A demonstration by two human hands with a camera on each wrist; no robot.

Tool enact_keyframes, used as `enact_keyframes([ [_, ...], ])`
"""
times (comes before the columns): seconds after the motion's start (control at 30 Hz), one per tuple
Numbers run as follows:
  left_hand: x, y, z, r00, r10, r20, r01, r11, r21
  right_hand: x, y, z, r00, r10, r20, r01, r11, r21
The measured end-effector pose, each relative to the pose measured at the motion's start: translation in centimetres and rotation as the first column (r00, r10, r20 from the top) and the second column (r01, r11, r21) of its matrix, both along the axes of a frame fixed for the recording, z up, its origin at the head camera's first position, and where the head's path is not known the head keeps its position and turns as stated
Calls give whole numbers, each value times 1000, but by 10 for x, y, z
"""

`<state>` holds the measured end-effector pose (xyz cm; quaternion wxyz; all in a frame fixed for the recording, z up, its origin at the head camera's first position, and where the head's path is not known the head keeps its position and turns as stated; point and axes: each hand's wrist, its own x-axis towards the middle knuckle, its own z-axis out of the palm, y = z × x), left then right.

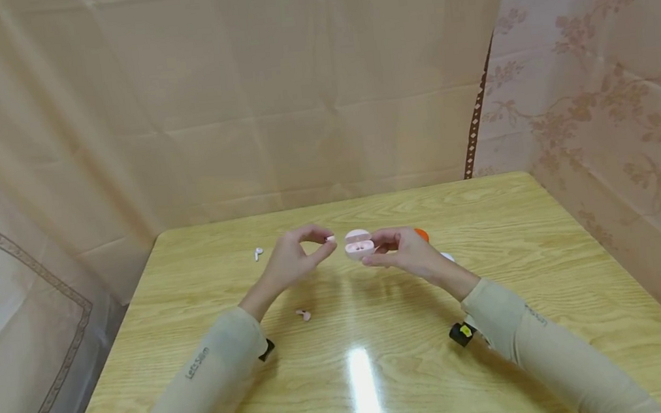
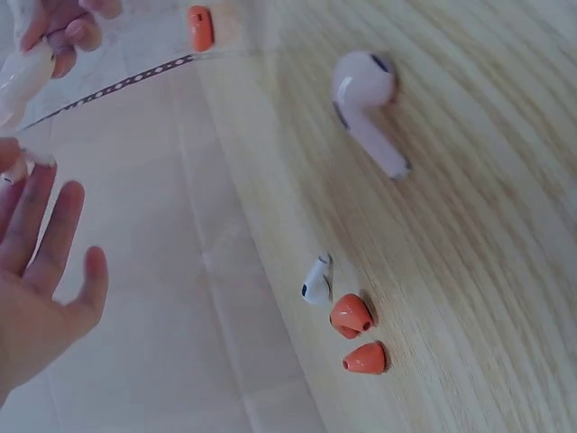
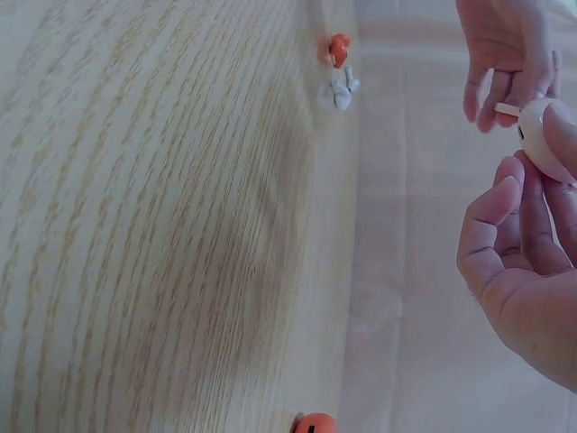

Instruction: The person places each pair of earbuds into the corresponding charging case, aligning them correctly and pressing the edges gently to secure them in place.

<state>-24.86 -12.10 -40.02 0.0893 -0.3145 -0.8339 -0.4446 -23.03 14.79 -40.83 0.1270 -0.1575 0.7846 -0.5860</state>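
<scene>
Over the middle of the table my left hand (image 1: 290,260) pinches a small pale pink earbud (image 1: 331,238) between thumb and fingertip. Just to its right my right hand (image 1: 410,252) grips a pink earbud charging case (image 1: 361,252) with its lid raised, its inside facing me. In the right wrist view the earbud (image 3: 507,110) overlaps the near side of the case (image 3: 539,144). A second pink earbud (image 1: 304,314) lies on the table below my left hand, and shows large in the left wrist view (image 2: 362,86).
A white earbud (image 1: 258,253) lies left of my left hand. Two orange earbuds, one (image 2: 352,316) beside the other (image 2: 365,359), lie near the table's far edge. An orange case (image 1: 422,234) and a white object (image 1: 447,256) are partly hidden behind my right hand. Curtains surround the table (image 1: 404,370).
</scene>
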Motion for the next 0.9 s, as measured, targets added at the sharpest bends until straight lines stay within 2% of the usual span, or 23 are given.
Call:
enact_keyframes([
  [0.13,-2,-2,5,985,-24,169,7,995,101,0,0,1,1000,4,3,-4,1000,-4],
  [0.3,-2,-1,10,961,-65,268,22,987,160,0,-1,3,1000,0,13,0,1000,1],
  [0.47,-1,1,13,942,-93,321,31,981,194,0,-2,4,1000,7,17,-7,1000,-11],
  [0.67,2,4,15,919,-147,366,39,958,285,-1,-3,1,1000,6,19,-6,1000,-10],
  [0.9,5,9,16,931,-180,316,70,941,331,-1,-4,2,1000,7,22,-7,1000,-3],
])
